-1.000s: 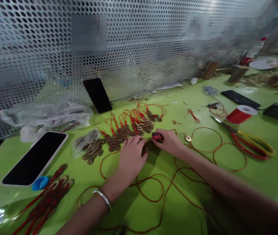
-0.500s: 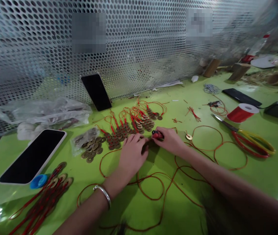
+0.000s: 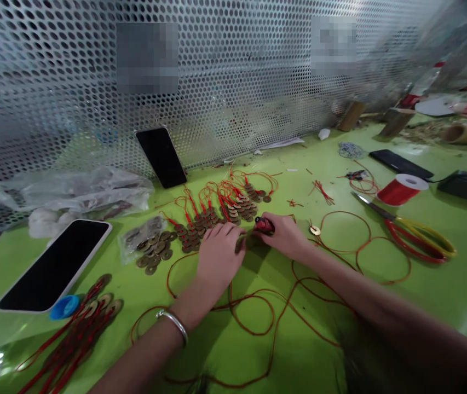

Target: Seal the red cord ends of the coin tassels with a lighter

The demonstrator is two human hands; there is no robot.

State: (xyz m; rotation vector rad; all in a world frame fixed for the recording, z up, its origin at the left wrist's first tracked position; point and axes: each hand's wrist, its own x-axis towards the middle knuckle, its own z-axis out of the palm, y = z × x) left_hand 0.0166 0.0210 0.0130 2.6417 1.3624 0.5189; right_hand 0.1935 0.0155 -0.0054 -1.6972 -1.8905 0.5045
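Note:
My right hand [image 3: 283, 235] is closed round a small red lighter [image 3: 263, 225], its dark end pointing left. Close by on the left, my left hand [image 3: 220, 253] has its fingers curled and thumb bent in. Whatever is pinched there is hidden by the fingers. Thin red cord [image 3: 258, 332] runs in loose loops on the table under and around both forearms. Just beyond my left hand lie rows of coin charms [image 3: 204, 219], bronze holed coins tied with red cord. A single coin [image 3: 315, 230] is threaded on the cord right of my right hand.
Loose coins [image 3: 158, 247] spill from a plastic bag. Scissors [image 3: 414, 235] and a spool of red thread [image 3: 402, 189] are at right. One phone [image 3: 55, 265] lies at left; another phone [image 3: 161, 157] leans against the perforated metal panel [image 3: 233, 71]. Corded coins [image 3: 89, 323] lie front left.
The view has shifted slightly. My left hand has moved a touch left and its fingers have turned a little; my right hand keeps its hold on the lighter.

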